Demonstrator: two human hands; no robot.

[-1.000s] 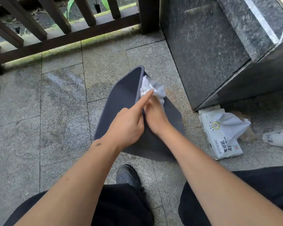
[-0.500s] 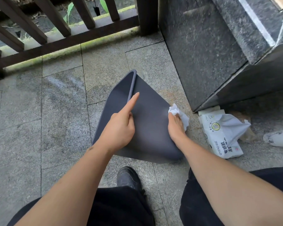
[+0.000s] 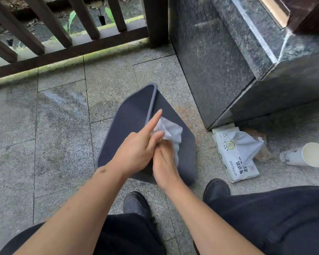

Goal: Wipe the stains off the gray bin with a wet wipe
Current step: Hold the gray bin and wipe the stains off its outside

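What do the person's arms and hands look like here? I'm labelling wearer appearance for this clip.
Both forearms are bare to the frame's edge: no sleeves, gloves, watch or rings show. The left hand has a small dark mark at its wrist; the right hand shows no markings and is slightly motion-blurred. Below them are black trousers and black shoes.

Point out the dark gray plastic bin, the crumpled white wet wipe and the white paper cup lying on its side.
Dark gray plastic bin [image 3: 125,126]: head view, on its inner wall.
Crumpled white wet wipe [image 3: 172,132]: head view, on its bunched middle.
White paper cup [image 3: 293,156]: head view, on its outer side.
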